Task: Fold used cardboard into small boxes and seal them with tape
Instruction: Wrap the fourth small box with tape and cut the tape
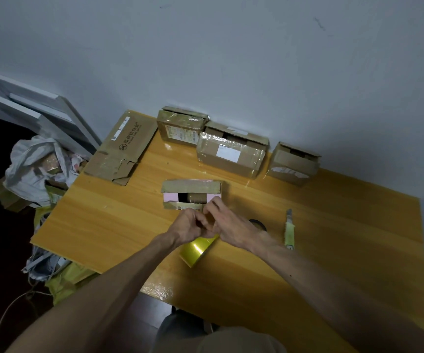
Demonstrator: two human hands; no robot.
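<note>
Head view: left grip (pixel 193 225) clasps the tape roll (pixel 197 250) above the tabletop's (pixel 346 225) middle, just before the small box (pixel 191 193). Right grip (pixel 231 230) meets it, hold unclear. Box looks light and flimsy: steady its side walls, not the flaps.

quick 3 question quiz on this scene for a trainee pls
1. True or false: the utility knife lies on the table, to the right of both hands.
2. How many boxes stand along the wall?
3. What do the left hand and right hand hold between them? A) yellow tape roll B) pink box C) flattened cardboard
Key: 1 true; 2 three; 3 A.
</note>
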